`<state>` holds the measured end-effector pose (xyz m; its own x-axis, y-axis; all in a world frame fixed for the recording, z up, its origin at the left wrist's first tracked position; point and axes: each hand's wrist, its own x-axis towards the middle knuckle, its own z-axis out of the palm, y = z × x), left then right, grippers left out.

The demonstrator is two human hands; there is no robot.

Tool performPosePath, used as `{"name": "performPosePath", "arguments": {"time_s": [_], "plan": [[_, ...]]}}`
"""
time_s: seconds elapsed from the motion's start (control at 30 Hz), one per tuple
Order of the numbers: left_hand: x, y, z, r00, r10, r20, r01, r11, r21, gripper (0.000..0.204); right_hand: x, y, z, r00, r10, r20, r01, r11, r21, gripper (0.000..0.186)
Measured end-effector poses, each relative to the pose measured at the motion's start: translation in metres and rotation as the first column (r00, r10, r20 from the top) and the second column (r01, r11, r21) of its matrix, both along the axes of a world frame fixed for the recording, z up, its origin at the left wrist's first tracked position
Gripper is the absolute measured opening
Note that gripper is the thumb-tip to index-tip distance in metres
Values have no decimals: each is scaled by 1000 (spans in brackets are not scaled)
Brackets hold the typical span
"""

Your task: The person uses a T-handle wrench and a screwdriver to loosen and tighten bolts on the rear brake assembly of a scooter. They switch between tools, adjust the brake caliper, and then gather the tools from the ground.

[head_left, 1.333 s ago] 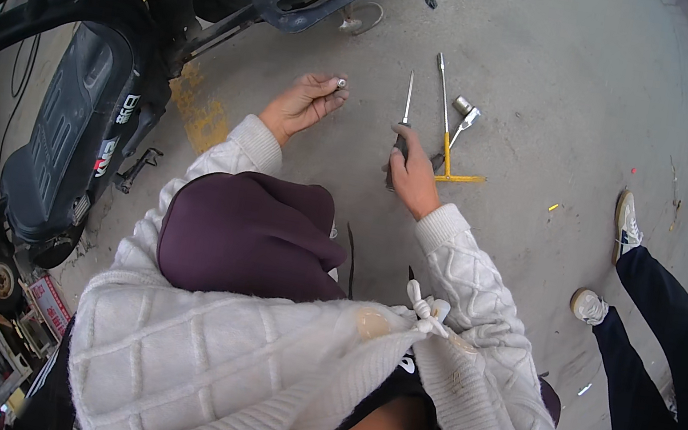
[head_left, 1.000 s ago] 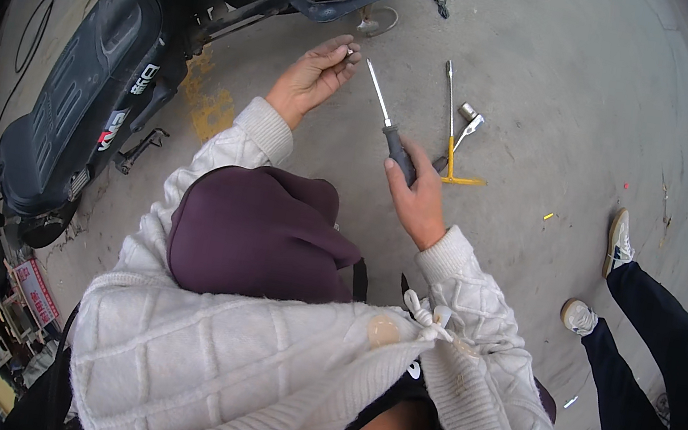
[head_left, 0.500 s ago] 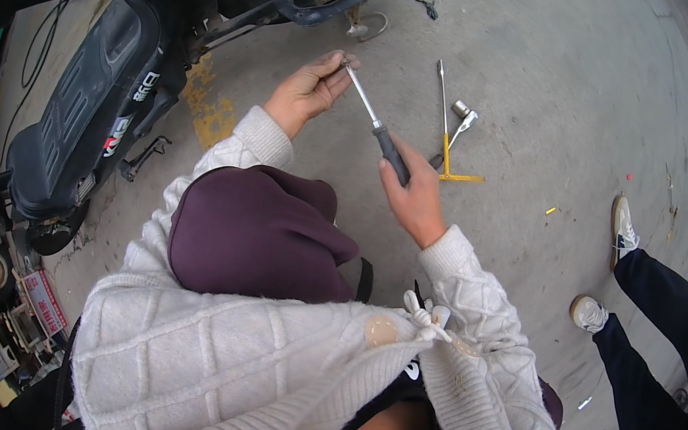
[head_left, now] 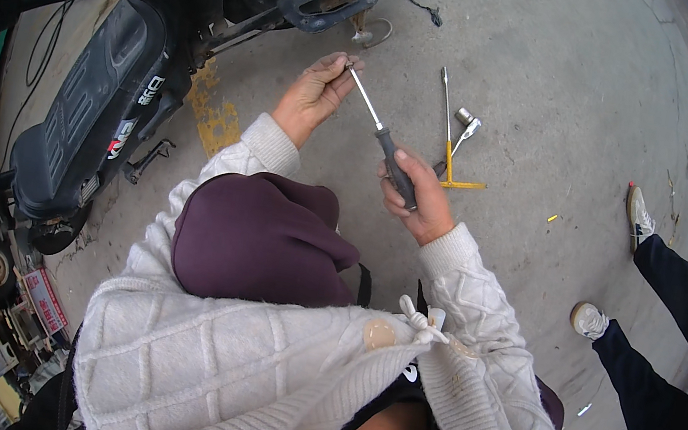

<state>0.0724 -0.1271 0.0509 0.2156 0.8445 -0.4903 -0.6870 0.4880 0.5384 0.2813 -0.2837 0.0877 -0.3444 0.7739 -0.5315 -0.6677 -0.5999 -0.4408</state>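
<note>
My right hand [head_left: 415, 192] grips the dark handle of a screwdriver [head_left: 390, 155], its steel shaft angled up to the left. The shaft's tip meets my left hand [head_left: 317, 91], whose fingertips pinch a small metal piece [head_left: 348, 64], too small to make out clearly. Just beyond my right hand, a yellow-handled T-wrench [head_left: 462, 182] and a ratchet with a silver socket [head_left: 464, 119] lie on the concrete floor [head_left: 543, 94].
A black scooter [head_left: 90, 112] fills the left, its footrest [head_left: 328, 1] above my hands. A dark cord [head_left: 420, 6] lies on the floor. At right are another person's shoes [head_left: 639, 217] and dark-trousered legs [head_left: 672, 303]. Clutter and a sign [head_left: 45, 301] sit lower left.
The screwdriver, upright earlier, has tilted left, its tip now at my left fingertips. My right hand has shifted its grip on the handle. The other person's foot has moved slightly.
</note>
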Motion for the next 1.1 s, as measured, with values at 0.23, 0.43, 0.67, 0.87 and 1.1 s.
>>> {"name": "performPosePath", "arguments": {"time_s": [0.23, 0.43, 0.67, 0.87, 1.1], "plan": [[-2, 0, 8, 990, -21, -139, 41, 989, 144, 12, -3, 2, -9, 955, -31, -293, -3, 993, -117, 34], [0, 2, 13, 977, -32, -210, 85, 965, 249, 13, -10, 1, -12, 661, -235, 713, -179, 873, 453, 42], [12, 0, 18, 993, -81, -87, 99, 969, 226, 17, -9, 3, -26, 721, -85, 688, -132, 957, 256, 43], [18, 7, 30, 998, -58, -22, 61, 986, 152, 30, -11, 14, -29, 726, -189, 661, -65, 939, 339, 45], [12, 10, 27, 984, -85, 154, 69, 992, 104, 52, -10, 23, -36, 742, -240, 626, -24, 923, 383, 44]]}}
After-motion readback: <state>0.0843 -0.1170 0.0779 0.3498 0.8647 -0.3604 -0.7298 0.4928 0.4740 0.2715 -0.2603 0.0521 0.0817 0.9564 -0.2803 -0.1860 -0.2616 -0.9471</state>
